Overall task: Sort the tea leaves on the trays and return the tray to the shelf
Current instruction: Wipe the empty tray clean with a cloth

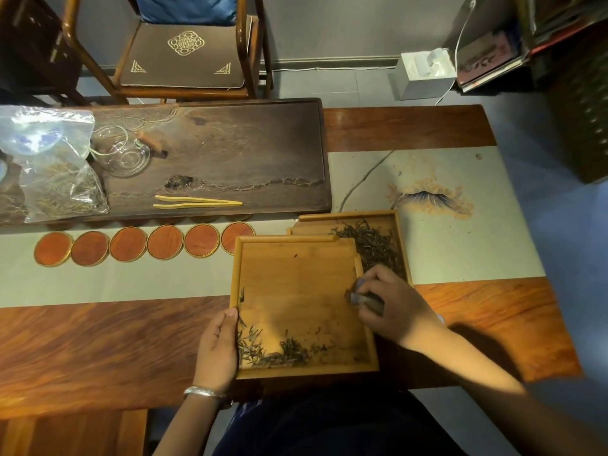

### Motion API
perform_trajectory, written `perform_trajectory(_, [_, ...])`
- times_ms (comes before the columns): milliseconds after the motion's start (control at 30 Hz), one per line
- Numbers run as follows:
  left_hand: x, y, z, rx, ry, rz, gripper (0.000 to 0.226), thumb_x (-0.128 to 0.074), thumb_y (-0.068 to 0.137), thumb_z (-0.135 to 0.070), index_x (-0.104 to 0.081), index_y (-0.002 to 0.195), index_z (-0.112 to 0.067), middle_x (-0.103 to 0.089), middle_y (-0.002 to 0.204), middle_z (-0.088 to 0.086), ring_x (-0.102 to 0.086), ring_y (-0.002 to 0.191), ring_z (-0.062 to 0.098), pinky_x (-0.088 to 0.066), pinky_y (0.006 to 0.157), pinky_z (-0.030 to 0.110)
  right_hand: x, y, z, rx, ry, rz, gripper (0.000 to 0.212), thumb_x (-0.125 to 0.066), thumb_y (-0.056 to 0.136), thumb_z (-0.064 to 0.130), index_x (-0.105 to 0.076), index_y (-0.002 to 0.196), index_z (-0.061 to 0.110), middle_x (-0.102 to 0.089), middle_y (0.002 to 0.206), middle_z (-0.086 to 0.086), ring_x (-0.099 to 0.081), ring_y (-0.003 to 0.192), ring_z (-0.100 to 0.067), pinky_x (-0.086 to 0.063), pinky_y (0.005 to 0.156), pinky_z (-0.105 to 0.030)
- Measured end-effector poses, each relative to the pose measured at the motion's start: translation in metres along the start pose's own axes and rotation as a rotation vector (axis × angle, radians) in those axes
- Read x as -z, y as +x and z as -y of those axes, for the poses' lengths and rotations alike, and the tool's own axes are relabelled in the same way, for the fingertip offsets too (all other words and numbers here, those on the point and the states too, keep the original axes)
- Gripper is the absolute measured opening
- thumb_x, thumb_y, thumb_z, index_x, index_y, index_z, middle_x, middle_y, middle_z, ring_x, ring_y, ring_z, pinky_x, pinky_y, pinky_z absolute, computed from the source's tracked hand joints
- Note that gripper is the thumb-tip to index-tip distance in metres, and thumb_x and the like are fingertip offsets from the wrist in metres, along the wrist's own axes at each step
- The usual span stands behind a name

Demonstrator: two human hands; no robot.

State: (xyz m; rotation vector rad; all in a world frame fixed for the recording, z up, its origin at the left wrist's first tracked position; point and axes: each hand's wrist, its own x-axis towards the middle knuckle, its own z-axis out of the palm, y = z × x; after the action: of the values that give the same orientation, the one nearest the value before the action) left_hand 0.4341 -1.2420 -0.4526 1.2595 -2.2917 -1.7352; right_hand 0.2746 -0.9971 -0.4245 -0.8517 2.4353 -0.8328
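The left hand (218, 348) grips the left rim of the near tray (297, 291), thumb over the edge and fingers curled beneath, so this grip is closed on the tray and steadies it on the desk (98, 343). The right hand (391, 304) pinches a small dark tool (365, 299), blurred and probably a brush, at the tray's right edge; its grip is closed on that tool. The remaining tea leaves (273, 352) lie in the near-left corner of the tray, just beside the left grip and well apart from the right one. Beyond the right grip, partly under the near tray's far corner, sits the second tray (399, 232), holding a larger heap of dark leaves (371, 245). The step in hand seems to be sweeping the last leaves across into that heap. To do it well, the left grip should hold the tray firm, perhaps tipped slightly toward the far tray, while the right works in short, light strokes from the corner outward, keeping the tool low so that leaves slide and do not flick over the rim. The left wrist, wearing a silver bangle (205, 393), is straight with the forearm coming up from below; the right forearm crosses in from the lower right, wrist bent down over the tray.
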Motion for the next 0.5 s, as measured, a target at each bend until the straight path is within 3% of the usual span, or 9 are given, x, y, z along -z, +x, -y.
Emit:
perform_trajectory(100, [-0.001, 0.0, -0.002, -0.016, -0.02, -0.016, 0.032, -0.039, 0.099, -0.025, -0.065, 0.083, -0.018, -0.066, 0.079, 0.003, -0.058, 0.07, 0.001, -0.04, 0.066, 0.021, -0.004, -0.012, 0.003, 0.054, -0.137, -0.006, 0.014, -0.064, 0.081, 0.02, -0.068, 0.088, 0.009, -0.056, 0.098, -0.001, -0.058, 0.077, -0.016, -0.052, 0.057, -0.034])
perform_trajectory(233, [-0.003, 0.0, -0.004, -0.024, -0.047, -0.012, 0.031, -0.039, 0.099, -0.022, -0.065, 0.083, -0.017, -0.066, 0.079, 0.003, -0.058, 0.067, -0.002, -0.041, 0.06, 0.007, -0.012, -0.005, 0.002, 0.002, -0.241, -0.041, 0.018, -0.059, 0.083, 0.021, -0.067, 0.093, 0.007, -0.054, 0.1, -0.005, -0.058, 0.081, -0.018, -0.052, 0.057, -0.034])
perform_trajectory(400, [0.0, -0.002, -0.004, -0.013, 0.013, 0.011, 0.031, -0.039, 0.099, -0.024, -0.064, 0.081, -0.017, -0.064, 0.078, -0.001, -0.056, 0.069, -0.003, -0.038, 0.064, 0.019, -0.011, 0.019, -0.005, -0.001, -0.232, -0.122, 0.015, -0.061, 0.084, 0.013, -0.066, 0.092, 0.002, -0.053, 0.098, -0.009, -0.057, 0.085, -0.02, -0.047, 0.063, -0.025])
perform_trajectory(500, [0.0, -0.003, -0.002, -0.003, 0.003, 0.011, 0.03, -0.04, 0.099, -0.023, -0.065, 0.083, -0.019, -0.065, 0.081, -0.001, -0.058, 0.078, 0.01, -0.039, 0.068, 0.026, -0.011, 0.035, -0.011, -0.043, -0.245, -0.172, 0.018, -0.056, 0.087, 0.017, -0.065, 0.098, 0.004, -0.05, 0.1, -0.007, -0.054, 0.089, -0.019, -0.049, 0.064, -0.03])
